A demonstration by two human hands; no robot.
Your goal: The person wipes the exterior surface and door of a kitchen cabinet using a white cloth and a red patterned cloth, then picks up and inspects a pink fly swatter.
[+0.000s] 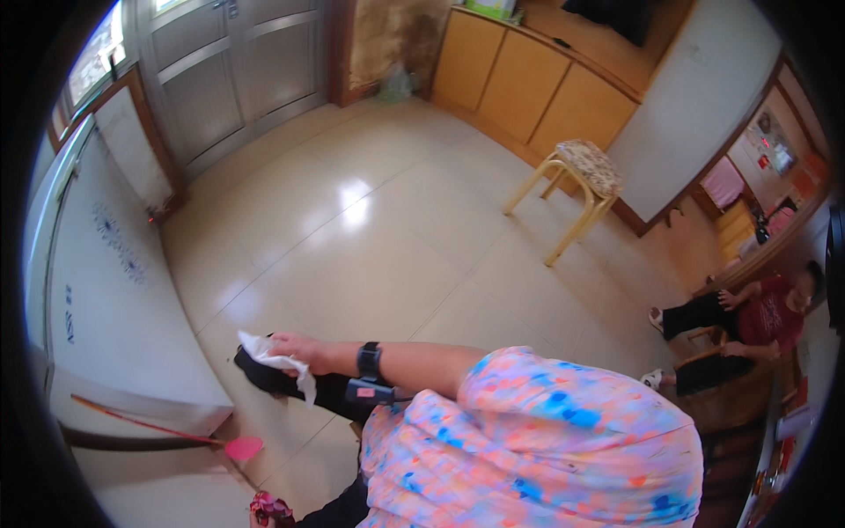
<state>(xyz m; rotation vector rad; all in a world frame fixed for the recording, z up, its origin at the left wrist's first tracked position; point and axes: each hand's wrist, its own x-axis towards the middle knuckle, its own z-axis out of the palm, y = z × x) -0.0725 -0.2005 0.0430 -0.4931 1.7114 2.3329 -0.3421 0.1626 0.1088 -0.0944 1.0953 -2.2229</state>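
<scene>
My right hand [298, 350] grips a crumpled white tissue or thin cloth [267, 353]. It hangs over a black shoe [249, 375] on my outstretched leg, and contact with the shoe cannot be made out. A black strap with a device [369, 362] is around that wrist. At the bottom edge, my left hand [255, 521] is mostly cut off. Its fingers hold a dark red, pink-edged object [270, 507], too blurred to name exactly. Close to that hand lies a pink fly swatter [243, 449] with a long red handle.
A white appliance [138, 323] with a flower print stands at the left. On the tiled floor [370, 251] is a stool [587, 168] with a patterned seat. Wooden cabinets [521, 86] and metal double doors [237, 79] are farther back. A seated person [769, 317] is at the right.
</scene>
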